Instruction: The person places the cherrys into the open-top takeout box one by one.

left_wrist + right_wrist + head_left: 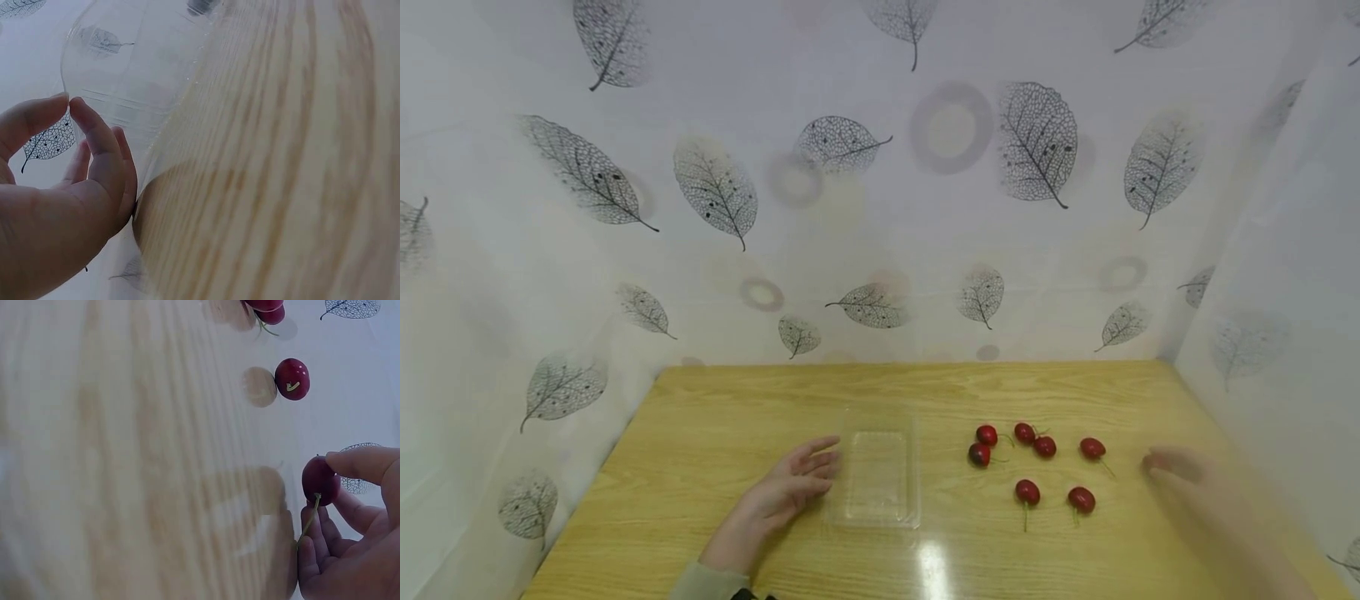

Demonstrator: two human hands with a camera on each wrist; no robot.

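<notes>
A clear plastic box (877, 523) stands on the table, left of the middle. My left hand (786, 487) is at its left side, fingers spread in a loose curve. In the left wrist view, thumb and index fingertips come together right at the rim of the box (134, 69). My right hand (1195, 483), blurred, is over the right side of the table. In the right wrist view, that right hand (359, 519) pinches a dark red cherry (317, 478), its stem hanging along the fingers. In the head view the hand mostly hides this cherry.
Several cherries lie between box and right hand: a left pair (980, 454), a middle pair (1044, 447), one cherry (1092, 448) farther right, and two nearer ones, one cherry (1027, 492) beside another cherry (1082, 500). Leaf-printed sheets (880, 225) enclose the wooden table (775, 392).
</notes>
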